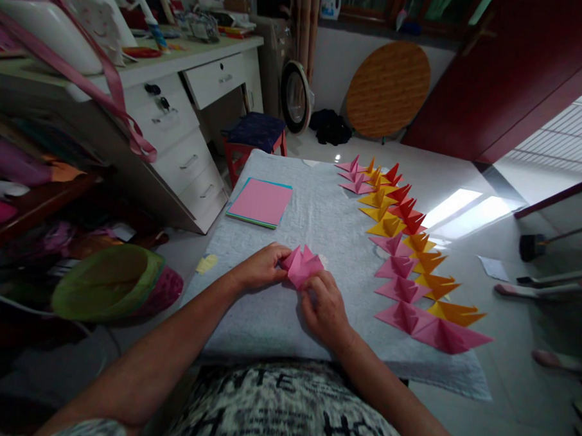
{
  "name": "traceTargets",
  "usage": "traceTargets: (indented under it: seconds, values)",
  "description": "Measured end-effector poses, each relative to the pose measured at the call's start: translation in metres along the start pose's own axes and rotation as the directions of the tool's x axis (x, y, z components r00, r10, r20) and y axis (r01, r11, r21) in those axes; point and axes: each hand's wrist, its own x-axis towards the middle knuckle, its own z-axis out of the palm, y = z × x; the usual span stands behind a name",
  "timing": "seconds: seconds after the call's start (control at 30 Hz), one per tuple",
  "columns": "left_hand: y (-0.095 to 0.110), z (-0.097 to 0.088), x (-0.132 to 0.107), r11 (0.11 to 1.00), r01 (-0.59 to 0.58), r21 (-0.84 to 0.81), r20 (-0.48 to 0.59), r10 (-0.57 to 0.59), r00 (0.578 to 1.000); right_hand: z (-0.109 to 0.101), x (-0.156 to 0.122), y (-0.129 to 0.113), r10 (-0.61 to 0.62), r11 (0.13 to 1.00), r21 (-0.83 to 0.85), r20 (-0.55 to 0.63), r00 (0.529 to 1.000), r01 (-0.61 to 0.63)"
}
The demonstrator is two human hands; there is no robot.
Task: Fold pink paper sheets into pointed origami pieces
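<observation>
A partly folded pink origami paper (302,266) is held just above the cloth-covered table (320,213), its flaps pointing up and away from me. My left hand (266,266) pinches its left side between thumb and fingers. At its lower right edge, my right hand (324,304) grips it with bent fingers. Beyond my left hand lies a stack of square paper (260,202), pink on top with blue and green edges showing. Along the table's right side stand rows of folded paper cranes (399,264) in pink, yellow, orange and red.
Left of the table are a green-lined waste bin (109,284) and a white drawer desk (178,142). A stool (255,131) stands by the far left corner. Behind are an open washing machine door (296,97) and a round wooden board (388,87) against the wall.
</observation>
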Motion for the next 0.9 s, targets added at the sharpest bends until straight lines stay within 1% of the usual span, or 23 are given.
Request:
traceTargets:
  seconds: [0.07, 0.13, 0.23, 0.33, 0.43, 0.5, 0.63, 0.7, 0.9]
  values:
    - [-0.003, -0.002, 0.001, 0.996, -0.019, 0.083, 0.01, 0.018, 1.0, 0.001, 0.0, 0.001, -0.011, 1.0, -0.022, 0.05, 0.999, 0.013]
    - [-0.006, -0.004, 0.002, 0.996, -0.024, 0.091, 0.031, 0.021, 0.999, 0.002, 0.001, 0.002, -0.014, 0.999, -0.038, 0.08, 0.997, 0.017]
    - [-0.008, -0.005, 0.005, 1.0, 0.009, 0.027, 0.08, -0.011, 0.997, 0.002, 0.001, 0.002, -0.011, 0.999, -0.041, 0.09, 0.996, 0.014]
    - [-0.007, -0.007, 0.007, 0.992, 0.101, -0.076, 0.135, -0.09, 0.987, 0.002, 0.001, 0.002, 0.0, 1.0, -0.019, 0.091, 0.996, 0.002]
    - [-0.003, -0.008, 0.011, 0.981, 0.157, -0.118, 0.184, -0.134, 0.974, 0.002, 0.001, 0.002, 0.045, 0.999, -0.007, 0.092, 0.995, -0.044]
    - [-0.001, -0.007, 0.012, 0.984, 0.149, -0.102, 0.165, -0.131, 0.978, 0.002, 0.001, 0.002, 0.08, 0.997, -0.023, 0.108, 0.991, -0.078]
    - [0.001, -0.004, 0.011, 0.993, 0.113, -0.022, 0.046, -0.112, 0.993, 0.004, 0.002, 0.002, 0.11, 0.993, -0.067, 0.162, 0.981, -0.1]
    - [0.002, -0.002, 0.01, 0.994, 0.11, 0.005, 0.007, -0.11, 0.994, 0.004, 0.002, 0.002, 0.11, 0.992, -0.078, 0.176, 0.978, -0.097]
    - [0.0, 0.005, 0.006, 0.994, 0.104, -0.025, -0.059, -0.105, 0.993, 0.003, 0.001, 0.002, 0.108, 0.991, -0.102, 0.19, 0.976, -0.09]
